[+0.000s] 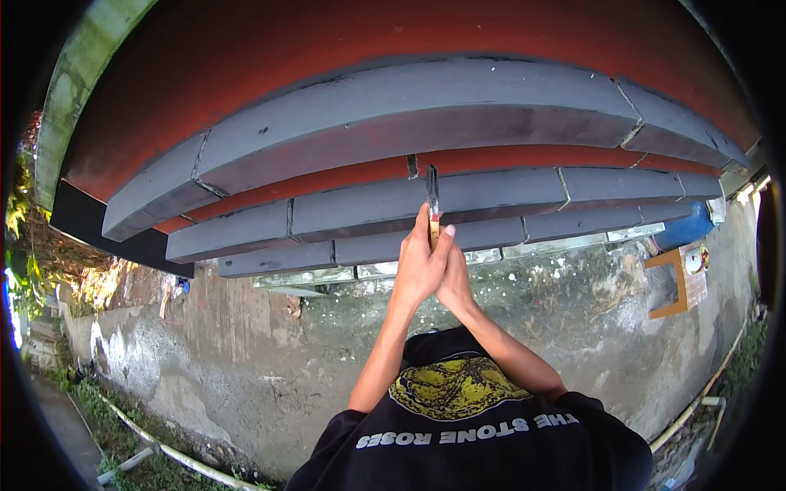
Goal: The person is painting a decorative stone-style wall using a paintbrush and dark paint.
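Note:
My left hand [419, 263] is closed on a small paintbrush [435, 231] with a yellowish wooden handle, pinched between thumb and fingers. The brush points upward, away from me, its dark bristles over the middle grey ledge [499, 190], beside a dark seam. From this angle I cannot tell whether the bristles touch the surface. My right hand [457, 282] is pressed close against the left at the lower end of the handle, with its fingers hidden. Long grey ledges, one of them the wide upper ledge [417, 110], run in stepped rows before a red surface [327, 41], broken by narrow seams.
Below the ledges spreads a stained concrete floor [246, 352]. At the right are a blue rounded container [686, 227] and an orange-framed item [667, 284]. Pale pipes [180, 458] edge the ground at lower left, by some plants. A green-grey post [70, 90] rises at upper left.

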Available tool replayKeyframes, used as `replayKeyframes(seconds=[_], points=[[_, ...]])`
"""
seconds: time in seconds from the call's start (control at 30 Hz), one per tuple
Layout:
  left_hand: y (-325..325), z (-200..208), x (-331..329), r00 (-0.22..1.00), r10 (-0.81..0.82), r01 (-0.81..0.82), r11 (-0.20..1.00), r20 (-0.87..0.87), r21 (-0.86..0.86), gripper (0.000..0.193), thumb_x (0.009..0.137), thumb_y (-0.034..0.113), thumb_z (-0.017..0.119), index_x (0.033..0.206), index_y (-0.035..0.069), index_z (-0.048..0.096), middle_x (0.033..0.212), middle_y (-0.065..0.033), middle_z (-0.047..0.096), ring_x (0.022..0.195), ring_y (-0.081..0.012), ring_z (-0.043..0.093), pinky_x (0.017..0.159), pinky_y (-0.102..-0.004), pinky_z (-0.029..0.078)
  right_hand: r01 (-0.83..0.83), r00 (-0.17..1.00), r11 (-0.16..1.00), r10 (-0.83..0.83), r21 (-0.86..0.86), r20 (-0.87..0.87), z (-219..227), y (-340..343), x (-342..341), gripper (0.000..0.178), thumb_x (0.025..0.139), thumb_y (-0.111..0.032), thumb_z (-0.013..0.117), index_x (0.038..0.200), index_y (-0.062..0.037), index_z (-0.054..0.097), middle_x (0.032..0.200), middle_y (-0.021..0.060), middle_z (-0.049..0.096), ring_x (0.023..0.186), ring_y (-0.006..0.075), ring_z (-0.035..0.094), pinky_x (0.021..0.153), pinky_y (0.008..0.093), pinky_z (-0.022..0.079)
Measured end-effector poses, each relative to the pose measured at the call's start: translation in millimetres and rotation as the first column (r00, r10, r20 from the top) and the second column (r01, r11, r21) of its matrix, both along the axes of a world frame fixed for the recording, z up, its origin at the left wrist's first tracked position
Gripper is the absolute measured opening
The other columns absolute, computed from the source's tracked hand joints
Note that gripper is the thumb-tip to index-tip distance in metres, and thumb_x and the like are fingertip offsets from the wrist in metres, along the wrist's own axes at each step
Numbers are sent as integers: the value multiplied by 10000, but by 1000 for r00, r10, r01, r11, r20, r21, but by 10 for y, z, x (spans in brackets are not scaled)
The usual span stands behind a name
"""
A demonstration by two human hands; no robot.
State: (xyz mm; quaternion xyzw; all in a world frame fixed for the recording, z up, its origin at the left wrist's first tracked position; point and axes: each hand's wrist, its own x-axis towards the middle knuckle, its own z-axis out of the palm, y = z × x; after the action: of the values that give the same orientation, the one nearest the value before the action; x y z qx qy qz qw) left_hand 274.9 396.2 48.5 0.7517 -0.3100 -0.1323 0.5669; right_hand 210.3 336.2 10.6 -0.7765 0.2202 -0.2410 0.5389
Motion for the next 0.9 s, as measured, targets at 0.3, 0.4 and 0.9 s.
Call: replayKeyframes(seconds=[0.3,0.4,0.9], points=[[-245,199,42,971,-134,86,968,196,236,311,1001,255,571,939,-49,551,830,-275,663,762,-474,659,649,-476,501,70,968,984,-106,162,228,-52,-151,-56,289,971,-61,502,1250,6,542,993,179,660,900,282,678,792,365,515],[-256,211,102,956,-40,-36,967,292,252,264,992,214,554,927,-41,536,823,-282,654,784,-503,628,663,-531,491,-64,973,991,35,121,227,21,-261,-82,367,906,-41,611,1262,21,553,1071,158,646,982,284,667,858,374,526],[13,310,1089,677,219,-318,948,702,12,153,971,85,566,997,-66,576,849,-279,638,785,-492,604,691,-537,463,-3,976,991,32,-135,217,305,-802,-173,218,879,24,629,1077,-5,716,994,107,681,860,189,681,736,294,536]])
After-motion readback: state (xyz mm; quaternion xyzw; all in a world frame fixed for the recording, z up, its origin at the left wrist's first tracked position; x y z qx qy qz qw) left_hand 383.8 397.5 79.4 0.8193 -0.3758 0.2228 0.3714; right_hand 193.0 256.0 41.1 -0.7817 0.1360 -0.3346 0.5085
